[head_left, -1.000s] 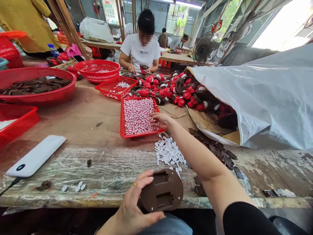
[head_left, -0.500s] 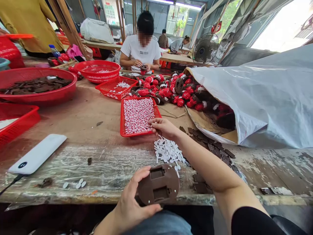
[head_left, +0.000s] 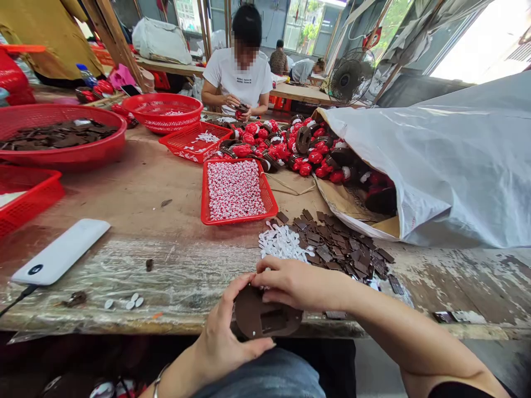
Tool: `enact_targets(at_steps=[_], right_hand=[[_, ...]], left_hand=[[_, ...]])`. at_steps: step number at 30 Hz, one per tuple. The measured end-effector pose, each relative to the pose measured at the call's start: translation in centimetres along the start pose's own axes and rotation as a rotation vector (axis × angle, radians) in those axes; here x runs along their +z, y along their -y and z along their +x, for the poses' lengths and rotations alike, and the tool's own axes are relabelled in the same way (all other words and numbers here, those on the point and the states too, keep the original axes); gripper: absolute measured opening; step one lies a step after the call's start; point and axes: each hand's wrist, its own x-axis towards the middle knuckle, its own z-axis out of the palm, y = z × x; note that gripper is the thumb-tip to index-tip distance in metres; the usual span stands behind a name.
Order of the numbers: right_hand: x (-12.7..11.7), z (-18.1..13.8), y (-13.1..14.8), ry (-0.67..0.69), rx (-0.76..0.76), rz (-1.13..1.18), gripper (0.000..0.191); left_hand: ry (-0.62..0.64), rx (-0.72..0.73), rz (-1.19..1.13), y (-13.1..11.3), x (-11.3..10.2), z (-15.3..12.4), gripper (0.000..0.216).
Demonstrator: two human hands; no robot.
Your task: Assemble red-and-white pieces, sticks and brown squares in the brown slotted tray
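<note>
My left hand (head_left: 222, 334) grips a brown oval plastic base (head_left: 251, 316) from its left side, thumb below and fingers above. The base has rectangular recesses in its upward face and is held over the table's front edge. My right hand (head_left: 296, 283) has its fingers pinched together against the far side of the base, covering one recess; what they hold is hidden. Just beyond the right hand lies a pile of small white plastic pieces (head_left: 280, 242). Behind that is a red basket (head_left: 240, 220) full of small red-and-white pieces.
Flat brown pieces (head_left: 344, 249) are scattered to the right, beside a large white sack (head_left: 456, 171) spilling red-and-brown items (head_left: 286, 146). At left are a white power bank (head_left: 62, 249) and a large red basin (head_left: 112, 145). A co-worker (head_left: 236, 72) sits across the table.
My right hand has come back from the edge of the basket of small pieces to the brown base, onto its far recess. My left hand still holds the base.
</note>
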Motion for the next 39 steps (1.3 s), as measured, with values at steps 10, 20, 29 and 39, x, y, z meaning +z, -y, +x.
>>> enact_targets(at_steps=[10, 20, 29, 39], right_hand=[[-2.5, 3.5, -4.8, -0.284, 0.188, 0.038, 0.011], [-4.2, 16.4, -14.1, -0.109, 0.629, -0.162, 0.016], [-5.3, 10.1, -8.1, -0.259, 0.412, -0.001, 0.014], [-0.1, -2.5, -0.6, -0.169, 0.014, 0.127, 0.025]], left_hand=[[0.052, -0.020, -0.032, 0.1, -0.5, -0.2, 0.102], [0.048, 0.039, -0.068, 0.4, -0.5, -0.2, 0.104], [0.027, 0.012, -0.106, 0.7, -0.7, -0.2, 0.105], [0.029, 0.016, -0.054, 0.2, -0.5, -0.1, 0.093]])
